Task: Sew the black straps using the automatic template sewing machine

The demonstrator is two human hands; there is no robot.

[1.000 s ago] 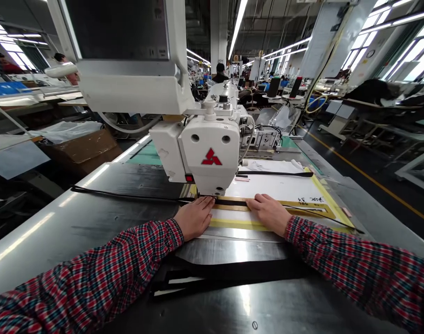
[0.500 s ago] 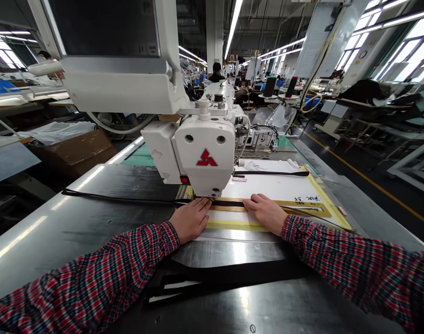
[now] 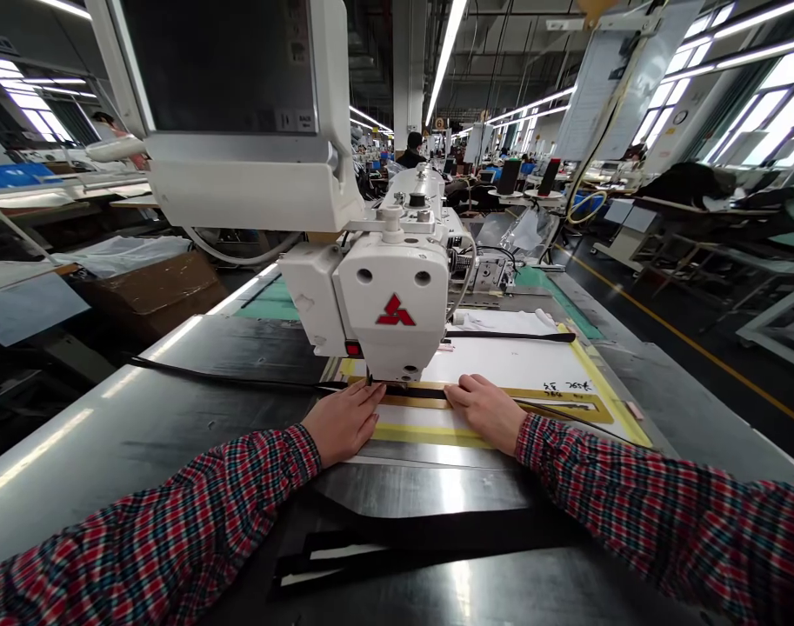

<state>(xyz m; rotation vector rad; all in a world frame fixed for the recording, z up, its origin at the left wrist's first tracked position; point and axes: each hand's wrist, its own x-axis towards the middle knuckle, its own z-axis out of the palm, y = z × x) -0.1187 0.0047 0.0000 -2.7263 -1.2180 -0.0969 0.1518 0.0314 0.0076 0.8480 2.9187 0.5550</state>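
A long black strip (image 3: 416, 392) runs left to right across a yellow-edged white template (image 3: 501, 355), under the head of a white sewing machine (image 3: 394, 300). My left hand (image 3: 345, 419) lies on the strip just left of the needle area, its fingers together and pressing down. To the right, my right hand (image 3: 486, 410) has its fingertips closed on the same strip, over the tan slotted frame (image 3: 592, 407). The needle area is partly hidden by the machine head. The strip's left end trails over the metal table.
More black strips (image 3: 462, 529) lie on the metal table (image 3: 175, 417) near its front. A screen (image 3: 220, 69) hangs at the upper left. Behind the machine stand thread cones (image 3: 510, 176). A brown box (image 3: 152, 291) is at the left. A person (image 3: 411, 152) is farther back.
The view has shifted slightly, so the machine sits lower and farther right. Both hands have moved a little left relative to the machine, staying on the strip.
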